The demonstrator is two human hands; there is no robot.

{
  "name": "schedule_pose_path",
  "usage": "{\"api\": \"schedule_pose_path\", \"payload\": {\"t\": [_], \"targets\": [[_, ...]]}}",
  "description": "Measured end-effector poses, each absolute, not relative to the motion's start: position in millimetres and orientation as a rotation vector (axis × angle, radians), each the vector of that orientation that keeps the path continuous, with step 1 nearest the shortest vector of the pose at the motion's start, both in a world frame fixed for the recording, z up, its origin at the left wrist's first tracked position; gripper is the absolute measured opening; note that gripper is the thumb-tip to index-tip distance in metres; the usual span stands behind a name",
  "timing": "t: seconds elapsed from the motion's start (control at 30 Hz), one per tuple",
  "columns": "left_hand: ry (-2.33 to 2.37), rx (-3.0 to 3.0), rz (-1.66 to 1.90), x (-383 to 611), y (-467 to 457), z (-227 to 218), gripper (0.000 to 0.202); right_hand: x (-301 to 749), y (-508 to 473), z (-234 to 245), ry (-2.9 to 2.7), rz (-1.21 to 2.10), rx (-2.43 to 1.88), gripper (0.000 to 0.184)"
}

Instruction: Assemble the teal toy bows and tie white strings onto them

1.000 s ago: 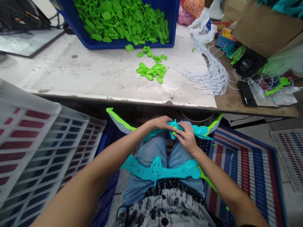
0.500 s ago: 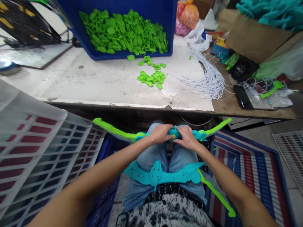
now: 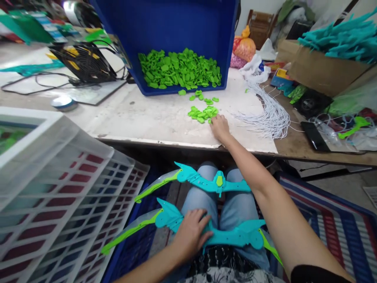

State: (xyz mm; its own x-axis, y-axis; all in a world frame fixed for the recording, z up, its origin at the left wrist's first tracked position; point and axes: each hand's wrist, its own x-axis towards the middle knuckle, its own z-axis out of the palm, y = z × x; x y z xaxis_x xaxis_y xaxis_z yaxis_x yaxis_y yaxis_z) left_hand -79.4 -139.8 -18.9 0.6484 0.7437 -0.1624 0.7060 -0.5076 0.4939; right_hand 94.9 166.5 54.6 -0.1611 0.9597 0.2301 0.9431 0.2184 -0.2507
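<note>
Two turquoise toy bows with lime-green limbs lie across my lap. The farther toy bow (image 3: 203,182) has a small green piece in its middle; my right forearm covers its right end. My left hand (image 3: 193,232) is closed over the middle of the nearer toy bow (image 3: 232,237), hiding its centre. My right hand (image 3: 220,127) reaches onto the table, fingers curled at the right edge of a small pile of green plastic pieces (image 3: 200,114). A bit of green shows at its fingertips.
A tilted blue bin (image 3: 188,31) holds many green pieces. White cords (image 3: 272,114), a phone (image 3: 313,135) and a cardboard box (image 3: 321,67) of turquoise parts are to the right. A white crate (image 3: 73,188) stands left; a fan (image 3: 85,61) sits at the back left. The table edge (image 3: 165,144) runs before my knees.
Both hands have left the farther bow, which now rests on my knees. My left hand has come back onto the nearer bow; my right hand has moved forward to the green pile. The view has tilted up.
</note>
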Motion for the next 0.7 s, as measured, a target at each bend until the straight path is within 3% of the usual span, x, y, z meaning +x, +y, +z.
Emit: {"api": "schedule_pose_path", "payload": {"t": [0.13,0.37,0.57,0.7], "targets": [[1.092,2.254,-0.054,-91.2,-159.0,-20.4,0.079,125.5,156.7,73.3,-2.242,0.139,-1.822,0.028],[1.141,2.054,-0.037,-59.8,-138.5,-20.6,0.102,208.4,133.7,91.9,-2.551,0.459,-1.718,0.014],[1.194,1.997,0.201,-18.2,-116.3,-16.8,0.08,225.3,104.5,65.0,-2.22,0.154,-1.737,0.02],[1.225,1.845,0.191,-11.8,-110.1,-17.3,0.068,241.7,90.2,56.2,-2.248,0.248,-1.507,0.024]]}}
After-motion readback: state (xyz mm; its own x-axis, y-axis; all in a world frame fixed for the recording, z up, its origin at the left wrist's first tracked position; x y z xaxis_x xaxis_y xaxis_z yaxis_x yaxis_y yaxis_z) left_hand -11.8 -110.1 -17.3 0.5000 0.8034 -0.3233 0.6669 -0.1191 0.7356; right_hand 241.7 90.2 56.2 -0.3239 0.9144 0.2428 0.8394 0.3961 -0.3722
